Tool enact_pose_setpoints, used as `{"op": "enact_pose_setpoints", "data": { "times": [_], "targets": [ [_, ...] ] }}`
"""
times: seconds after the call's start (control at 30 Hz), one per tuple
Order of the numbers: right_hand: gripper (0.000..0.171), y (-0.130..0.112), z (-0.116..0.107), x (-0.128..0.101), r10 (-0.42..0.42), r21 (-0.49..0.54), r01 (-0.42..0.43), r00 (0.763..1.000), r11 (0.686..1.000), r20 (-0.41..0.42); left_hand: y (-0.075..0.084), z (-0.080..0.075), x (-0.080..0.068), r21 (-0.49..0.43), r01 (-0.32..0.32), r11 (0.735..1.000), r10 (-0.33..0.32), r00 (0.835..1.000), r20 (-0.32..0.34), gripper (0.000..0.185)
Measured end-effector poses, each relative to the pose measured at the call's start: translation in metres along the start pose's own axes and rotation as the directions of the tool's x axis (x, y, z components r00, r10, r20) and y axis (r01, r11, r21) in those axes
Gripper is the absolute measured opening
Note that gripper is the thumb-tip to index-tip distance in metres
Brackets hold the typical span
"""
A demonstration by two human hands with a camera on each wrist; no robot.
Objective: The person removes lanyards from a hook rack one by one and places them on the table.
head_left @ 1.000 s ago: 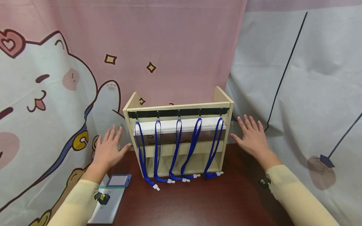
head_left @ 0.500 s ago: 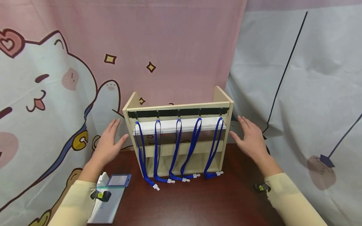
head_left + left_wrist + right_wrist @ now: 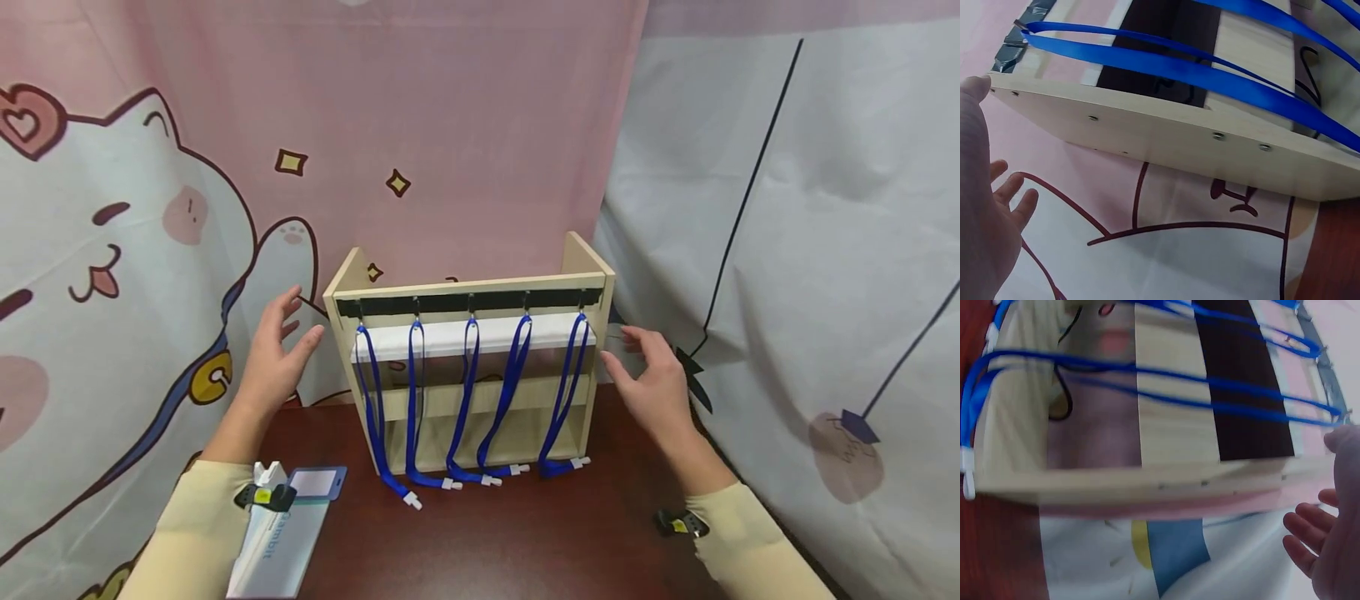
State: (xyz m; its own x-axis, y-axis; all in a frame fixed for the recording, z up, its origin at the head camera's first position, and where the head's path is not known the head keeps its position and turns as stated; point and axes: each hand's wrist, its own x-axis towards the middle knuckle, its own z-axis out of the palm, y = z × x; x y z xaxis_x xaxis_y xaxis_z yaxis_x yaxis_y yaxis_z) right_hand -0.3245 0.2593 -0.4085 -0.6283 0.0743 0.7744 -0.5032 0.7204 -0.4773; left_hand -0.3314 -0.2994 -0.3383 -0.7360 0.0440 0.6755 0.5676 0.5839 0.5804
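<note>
A light wooden rack point(image 3: 480, 400) stands on the table, with a black strip of hooks point(image 3: 498, 300) along its top front. Several blue lanyards point(image 3: 512, 367) hang from the hooks, their white clips lying on the table. Beside the rack's left side is my left hand point(image 3: 273, 367), thumb and fingers spread apart, holding nothing. My right hand point(image 3: 656, 387) is at the opposite side with slightly bent fingers, holding nothing. In the left wrist view, the left thumb point(image 3: 975, 87) appears right at the rack's top corner. The right wrist view has the right hand point(image 3: 1335, 531) near the rack's upper corner.
At the left, partly under the left forearm, lie a blue-framed badge holder point(image 3: 318, 482), a pale card or booklet with lettering point(image 3: 281, 550) and small white pieces point(image 3: 270, 473). Printed cloth point(image 3: 480, 125) rises behind the rack, and grey-white cloth point(image 3: 847, 250) hangs at right.
Both hands have turned from palms down to more sideways, with their fingers bending. The left hand has risen slightly, and the right has drawn in toward the rack. The lanyards stay hanging.
</note>
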Motion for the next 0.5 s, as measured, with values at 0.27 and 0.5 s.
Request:
{"op": "enact_pose_setpoints", "data": {
  "times": [0.27,0.5],
  "targets": [
    [0.042,-0.021,0.017,-0.018,0.108,0.154,-0.104,0.994,0.983,-0.022,0.007,0.006,0.019,-0.075,-0.013,0.997,0.011,0.999,-0.032,0.07],
    [0.047,-0.036,0.033,-0.03,0.158,0.208,-0.144,0.986,0.967,-0.048,0.017,0.012,0.034,-0.11,-0.099,0.989,0.092,0.994,-0.065,0.06]
  ]
}}
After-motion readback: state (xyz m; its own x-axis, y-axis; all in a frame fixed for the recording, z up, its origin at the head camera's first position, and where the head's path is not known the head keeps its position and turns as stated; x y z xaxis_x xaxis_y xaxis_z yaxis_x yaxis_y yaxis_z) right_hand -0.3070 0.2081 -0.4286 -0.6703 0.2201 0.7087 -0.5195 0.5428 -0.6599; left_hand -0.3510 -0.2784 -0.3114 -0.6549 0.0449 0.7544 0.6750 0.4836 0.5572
